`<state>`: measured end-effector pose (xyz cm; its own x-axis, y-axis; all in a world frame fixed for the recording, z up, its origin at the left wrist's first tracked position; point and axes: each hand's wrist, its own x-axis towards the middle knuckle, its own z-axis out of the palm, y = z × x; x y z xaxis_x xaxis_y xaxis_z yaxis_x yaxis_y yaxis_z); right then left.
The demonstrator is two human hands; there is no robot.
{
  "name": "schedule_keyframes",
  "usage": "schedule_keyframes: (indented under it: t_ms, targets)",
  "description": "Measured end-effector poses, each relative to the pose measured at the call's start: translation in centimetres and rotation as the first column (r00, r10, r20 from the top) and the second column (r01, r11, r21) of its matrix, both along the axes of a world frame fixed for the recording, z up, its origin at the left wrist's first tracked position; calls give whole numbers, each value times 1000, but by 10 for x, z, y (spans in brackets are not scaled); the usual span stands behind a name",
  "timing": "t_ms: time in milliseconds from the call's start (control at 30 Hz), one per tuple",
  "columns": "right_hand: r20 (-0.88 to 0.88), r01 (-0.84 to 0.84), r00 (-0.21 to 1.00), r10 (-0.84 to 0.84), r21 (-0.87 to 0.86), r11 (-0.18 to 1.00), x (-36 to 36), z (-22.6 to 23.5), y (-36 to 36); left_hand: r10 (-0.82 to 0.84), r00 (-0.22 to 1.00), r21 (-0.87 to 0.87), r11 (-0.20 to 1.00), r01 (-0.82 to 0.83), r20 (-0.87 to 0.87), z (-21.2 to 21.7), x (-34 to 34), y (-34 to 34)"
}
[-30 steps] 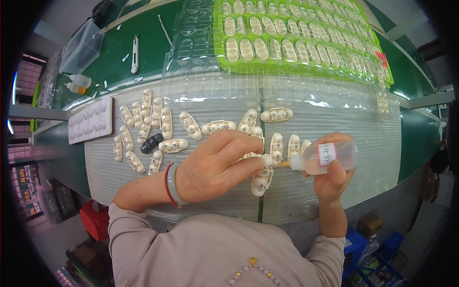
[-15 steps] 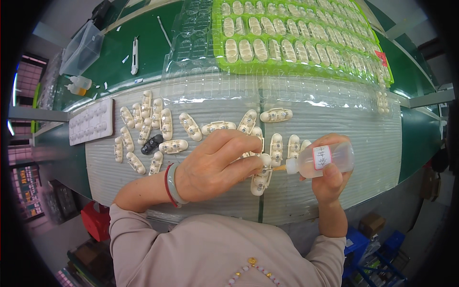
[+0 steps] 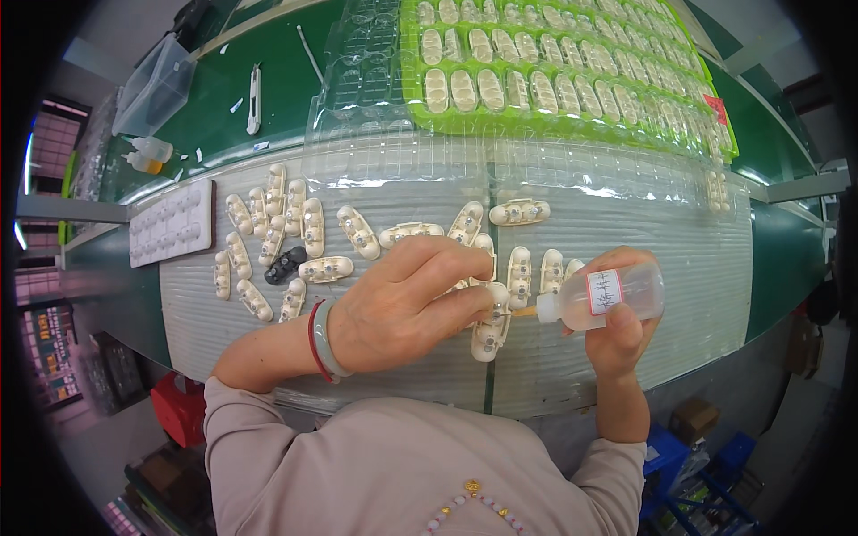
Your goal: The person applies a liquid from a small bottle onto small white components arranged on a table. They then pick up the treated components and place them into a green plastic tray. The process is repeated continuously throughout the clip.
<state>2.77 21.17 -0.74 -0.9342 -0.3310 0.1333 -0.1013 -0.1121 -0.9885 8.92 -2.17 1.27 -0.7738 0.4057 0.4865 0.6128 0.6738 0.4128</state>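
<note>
My left hand point(image 3: 407, 304) pinches the upper end of a cream plastic casing point(image 3: 488, 339), an elongated rounded part with small metallic bits inside. In my right hand point(image 3: 618, 330) lies a translucent squeeze bottle point(image 3: 636, 297) with a white cap and a label, tipped sideways. Its thin amber nozzle tip point(image 3: 525, 312) points left and meets the casing's side, close to my left fingertips. Whether liquid comes out is too small to tell. Several like casings point(image 3: 518, 277) lie just beyond my hands, some partly covered by them.
More cream casings point(image 3: 313, 227) and one black casing point(image 3: 285, 265) lie at the left, beside a white block with round bumps point(image 3: 172, 223). Clear plastic trays point(image 3: 393, 165) and a green tray point(image 3: 572, 123) of casings stand at the back. A utility knife point(image 3: 255, 98) and small bottles point(image 3: 147, 155) lie far left.
Both hands hold nearly the same pose, with the nozzle still at the casing. The view has shifted very slightly.
</note>
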Motion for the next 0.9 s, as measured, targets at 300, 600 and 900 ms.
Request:
schedule_keyframes:
  t_ms: [300,600,900]
  targets:
    - [35,9,999,-6,-66,998,-1,-2,1,24,1000,10,1000,-24,-5,0,-2,-2]
    - [26,-73,997,74,-57,996,0,-4,1,17,1000,16,1000,-17,2,2,-4,-6]
    - [27,-94,995,95,-32,995,1,-2,-3,30,1000,11,999,-30,-6,2,-3,-5]
